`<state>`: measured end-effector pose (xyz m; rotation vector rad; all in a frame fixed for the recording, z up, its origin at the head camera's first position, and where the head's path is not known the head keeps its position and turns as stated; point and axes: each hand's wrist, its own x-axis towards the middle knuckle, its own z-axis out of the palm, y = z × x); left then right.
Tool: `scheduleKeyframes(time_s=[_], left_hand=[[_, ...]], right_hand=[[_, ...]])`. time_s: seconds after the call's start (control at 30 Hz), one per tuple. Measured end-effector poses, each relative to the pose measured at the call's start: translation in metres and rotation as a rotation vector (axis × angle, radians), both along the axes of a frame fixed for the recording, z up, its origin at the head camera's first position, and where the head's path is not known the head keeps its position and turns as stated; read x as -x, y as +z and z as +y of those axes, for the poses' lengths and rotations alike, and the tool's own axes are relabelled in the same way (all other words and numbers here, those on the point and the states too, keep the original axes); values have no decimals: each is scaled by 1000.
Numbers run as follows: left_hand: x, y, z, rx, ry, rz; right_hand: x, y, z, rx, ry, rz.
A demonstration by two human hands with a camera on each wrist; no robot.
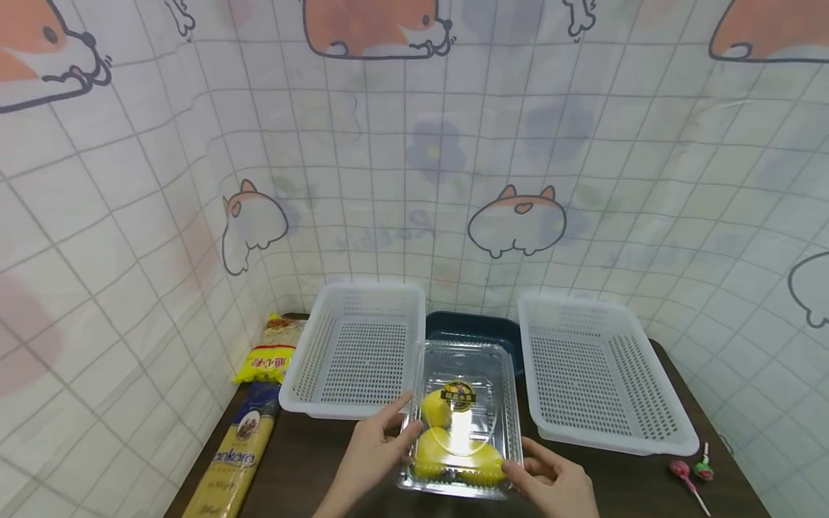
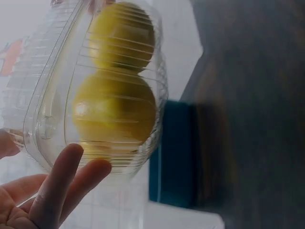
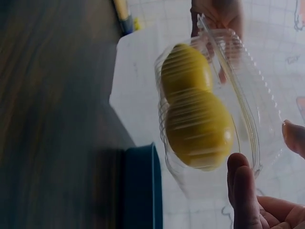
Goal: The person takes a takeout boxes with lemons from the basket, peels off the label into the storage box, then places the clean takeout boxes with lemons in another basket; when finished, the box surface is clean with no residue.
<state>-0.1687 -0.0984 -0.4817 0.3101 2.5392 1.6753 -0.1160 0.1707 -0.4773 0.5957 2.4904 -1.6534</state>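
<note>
Clear clamshell box (image 1: 482, 388) with yellow fruits (image 1: 435, 410) inside, lower centre of the head view, lifted above the dark table (image 1: 317, 453) — left hand (image 1: 376, 442) pinches its left edge, right hand (image 1: 550, 478) its lower right corner, thumbs on the lid side and fingers against the base. Shell looks light, thin, bendy and slick, probably easy to dent or pop open; fruits likely roll and weigh down the lower end — best held by both side rims, fingertips supporting underneath.
</note>
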Motion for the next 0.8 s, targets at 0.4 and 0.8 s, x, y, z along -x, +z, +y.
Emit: scheduleKeyframes(time_s=[0.4,0.8], left_hand=[[-10,-22,16,-59,-53,-70],[-12,-56,21,-47,-57,-203]], right_hand=[[-1,-23,22,-164,50,-135],[1,-46,31,-329,221,-221]])
